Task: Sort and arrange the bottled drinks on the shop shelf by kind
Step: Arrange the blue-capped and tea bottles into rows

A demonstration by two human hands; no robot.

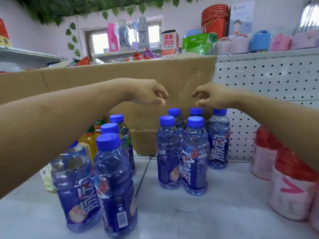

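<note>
Big sheet of cardboard [120,78] across the back, pegboard [276,80] to its right: that is the rear wall, nothing goes further that way. Below it is the pale shelf [224,213], with bare room at the front and down the middle lane beside the thin wire divider [143,176].

On the far right stand the red-lidded pink jars [291,192], hemming that side in under the right forearm.

Now the drinks. The right group of blue bottles [195,152], five of them, is upright and packed close with labels forward. It looks like the sorted block. The left group of blue bottles [114,178] is looser, with an orange juice bottle [88,142] tucked behind it, so the kinds are likely still mixed there.

Both arms reach in over the tops. The left hand [148,92] hangs above the gap, fingers loosely curled, holding nothing. The right hand [212,97] also has nothing in its grasp, fingertips drooped just over a rear cap [196,111]. Whether they touch it is unclear.
</note>
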